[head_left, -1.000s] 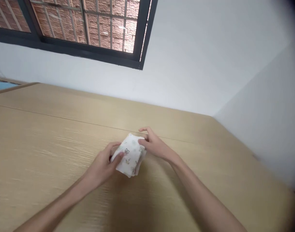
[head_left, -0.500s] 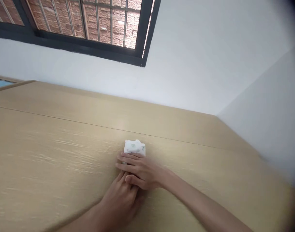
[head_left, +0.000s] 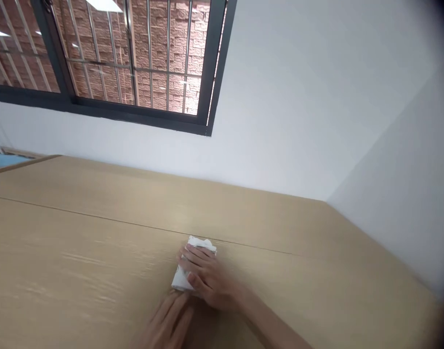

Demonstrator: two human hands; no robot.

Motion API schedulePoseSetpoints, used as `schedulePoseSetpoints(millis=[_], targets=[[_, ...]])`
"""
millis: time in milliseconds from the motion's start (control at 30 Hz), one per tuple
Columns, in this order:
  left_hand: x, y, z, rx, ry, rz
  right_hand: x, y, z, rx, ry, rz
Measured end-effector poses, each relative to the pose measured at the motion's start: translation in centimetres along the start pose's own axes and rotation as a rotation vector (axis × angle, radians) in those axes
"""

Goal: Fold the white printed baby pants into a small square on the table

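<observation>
A small folded white cloth point(head_left: 193, 248) with a faint print lies on the light wooden table point(head_left: 80, 252). My right hand point(head_left: 207, 278) lies flat on top of it with its fingers stretched out, and covers most of it. My left hand point(head_left: 169, 322) rests flat on the table just in front of the cloth, fingers extended and close to the cloth's near edge. It is blurred at the bottom of the view. Only the far end and the left side of the cloth show.
The table runs into a corner of white walls at the back and right. A seam crosses the tabletop behind the cloth. A dark-framed window point(head_left: 134, 63) with bars and a brick wall outside is at the upper left.
The cloth was held up between both hands, then laid on the table. My right hand now presses flat on it. My left hand has drawn back toward me. The view has tilted up.
</observation>
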State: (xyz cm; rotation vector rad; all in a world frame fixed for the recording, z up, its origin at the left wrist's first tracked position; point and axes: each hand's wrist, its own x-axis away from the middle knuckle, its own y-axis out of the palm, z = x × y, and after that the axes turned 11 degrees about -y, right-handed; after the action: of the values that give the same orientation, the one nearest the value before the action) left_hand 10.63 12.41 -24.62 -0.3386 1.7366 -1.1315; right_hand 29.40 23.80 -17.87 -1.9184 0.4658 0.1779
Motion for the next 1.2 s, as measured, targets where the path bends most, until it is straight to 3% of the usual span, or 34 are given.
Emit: schedulePoseSetpoints(millis=[133,300,533,800,900,1200], targets=[[0.0,0.4,-0.8,0.027,-0.145,0.029,0.3,-0.4,-0.6,-0.100,-0.024,0.060],[-0.4,0.6,-0.9,0.010,-0.181,-0.054,0.6,-0.4,-1.3,-0.148,-0.051,0.091],[-1.1,-0.8,-0.9,0.088,-0.179,0.000,1.4,-0.8,2.0,0.170,0.029,0.048],[-1.0,-0.8,-2.0,0.252,-0.204,0.001,2.2,0.3,3.2,0.200,0.133,0.234],[-0.8,-0.3,-2.0,0.186,-0.239,0.015,2.2,0.4,3.0,0.188,0.138,0.247],[-0.3,1.2,-3.2,-0.203,-0.033,-0.008,2.2,0.6,3.3,0.167,0.151,0.276]])
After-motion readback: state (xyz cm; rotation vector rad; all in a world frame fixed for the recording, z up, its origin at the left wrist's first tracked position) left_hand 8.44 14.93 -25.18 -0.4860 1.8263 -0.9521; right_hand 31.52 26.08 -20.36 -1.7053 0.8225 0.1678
